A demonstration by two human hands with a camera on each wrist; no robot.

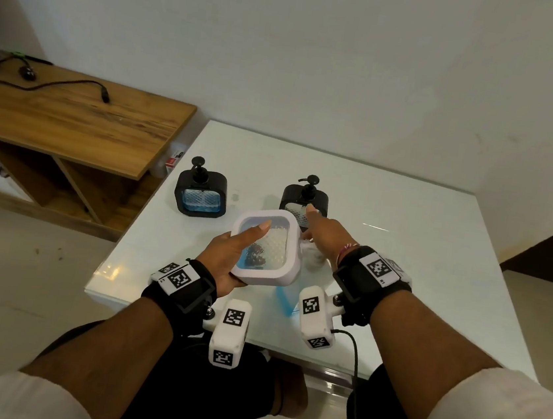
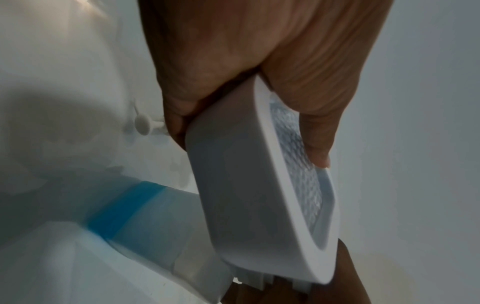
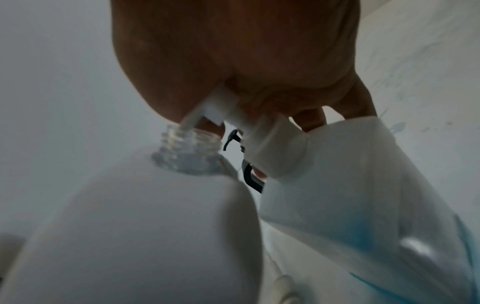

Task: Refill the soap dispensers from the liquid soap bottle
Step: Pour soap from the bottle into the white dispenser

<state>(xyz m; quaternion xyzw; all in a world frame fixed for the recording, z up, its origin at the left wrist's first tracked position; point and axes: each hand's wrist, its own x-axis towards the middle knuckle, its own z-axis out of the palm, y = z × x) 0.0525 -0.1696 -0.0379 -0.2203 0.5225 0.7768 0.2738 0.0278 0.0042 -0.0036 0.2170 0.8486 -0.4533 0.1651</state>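
Hands of a seated person work over a glossy white bench [image 1: 400, 258] set against a pale wall. The left hand [image 1: 228, 259] grips a white square soap dispenser [image 1: 264, 246], lifted off the bench and tilted, its clear textured window facing up. The thumb lies across that window while the other fingers [image 2: 176, 121] wrap round the back, as the left wrist view shows. A little blue liquid shows along one edge inside the window.

The right hand [image 1: 325, 235] reaches forward just beside the white dispenser, and its fingers pinch a white pump head [image 3: 228, 111]. In the right wrist view the pump's thin tube points down into a clear threaded neck [image 3: 187, 144], the open mouth of the white dispenser; the pump is off the neck, not screwed on.

Directly below the lifted dispenser, near the bench's front edge, stands a translucent liquid soap bottle [image 1: 284, 298] with blue liquid low inside it; the left wrist view shows the blue band [image 2: 122, 209] clearly.

Farther back on the bench stand two black square dispensers with black pumps fitted. The left black dispenser [image 1: 201, 194] has blue liquid behind its window. The right black dispenser [image 1: 304, 198] sits just beyond the right fingertips; whether they touch cannot be told.

A wooden shelf unit [image 1: 72, 117] stands to the left, with a black cable [image 1: 41, 84] lying on top.
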